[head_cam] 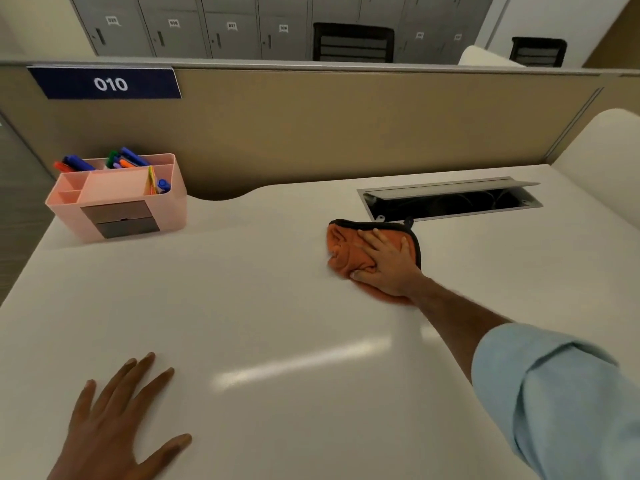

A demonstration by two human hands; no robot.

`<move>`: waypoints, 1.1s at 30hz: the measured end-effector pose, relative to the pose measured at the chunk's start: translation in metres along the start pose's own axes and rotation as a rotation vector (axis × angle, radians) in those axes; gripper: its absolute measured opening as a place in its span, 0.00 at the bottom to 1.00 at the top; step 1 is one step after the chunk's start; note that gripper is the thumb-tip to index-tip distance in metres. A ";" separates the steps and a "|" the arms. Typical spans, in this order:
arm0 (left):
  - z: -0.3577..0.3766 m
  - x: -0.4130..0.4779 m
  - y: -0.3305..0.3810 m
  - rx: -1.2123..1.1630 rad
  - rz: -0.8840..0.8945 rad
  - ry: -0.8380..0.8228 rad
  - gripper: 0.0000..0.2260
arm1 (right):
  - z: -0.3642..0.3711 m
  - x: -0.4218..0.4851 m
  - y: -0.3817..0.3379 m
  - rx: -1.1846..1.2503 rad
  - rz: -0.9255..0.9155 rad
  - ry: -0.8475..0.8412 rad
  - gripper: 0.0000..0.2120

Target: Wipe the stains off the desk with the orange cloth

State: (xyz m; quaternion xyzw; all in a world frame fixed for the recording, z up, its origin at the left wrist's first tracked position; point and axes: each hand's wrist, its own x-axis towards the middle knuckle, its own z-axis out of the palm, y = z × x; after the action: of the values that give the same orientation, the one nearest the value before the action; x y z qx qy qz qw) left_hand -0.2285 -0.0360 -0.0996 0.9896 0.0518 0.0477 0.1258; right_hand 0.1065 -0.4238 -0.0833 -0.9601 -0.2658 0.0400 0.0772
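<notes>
So the crumpled orange microfibre cloth with the black trim (349,251) is pressed flat against the smooth white desk top (263,306) by the right hand (388,263), palm down, fingers spread over the fabric rather than curled round it, so it's more pinned than gripped. It sits toward the far right of the desk, just in front of the open metal cable hatch (450,199) and well apart from the pink plastic desk organiser full of markers (117,199) on the far left. The left hand (114,420) is laid open and empty on the near edge, apparently for bracing.

Looks like the wiping step is well underway. No stains can be made out from here, only glare streaks, so how much is left can't be told. Next, the cloth probably needs to be swept back across the middle with steady downward pressure, and kept clear of that hatch opening so the trim isn't snagged.
</notes>
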 end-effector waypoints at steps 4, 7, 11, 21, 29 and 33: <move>0.000 0.002 0.000 0.019 -0.002 0.021 0.43 | 0.005 0.043 -0.010 0.010 0.040 0.024 0.45; -0.003 0.001 0.001 0.028 0.001 -0.010 0.43 | 0.014 0.066 -0.035 0.001 0.050 0.042 0.45; -0.006 -0.002 0.002 0.029 0.004 -0.043 0.42 | 0.028 0.075 -0.091 0.030 -0.021 0.028 0.43; -0.012 -0.008 0.005 -0.141 0.018 0.168 0.42 | 0.055 -0.042 -0.267 0.130 -0.479 -0.018 0.35; -0.016 -0.016 0.007 -0.330 0.018 0.292 0.32 | 0.056 -0.167 -0.226 0.023 -0.415 0.024 0.37; -0.019 -0.019 0.000 -0.334 0.005 0.200 0.30 | 0.045 -0.157 -0.207 0.158 -0.082 0.066 0.35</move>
State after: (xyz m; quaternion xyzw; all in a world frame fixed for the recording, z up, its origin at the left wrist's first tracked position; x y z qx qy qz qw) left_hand -0.2491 -0.0330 -0.0825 0.9454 0.0531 0.1541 0.2821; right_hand -0.1373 -0.3237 -0.0871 -0.9402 -0.2981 0.0263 0.1630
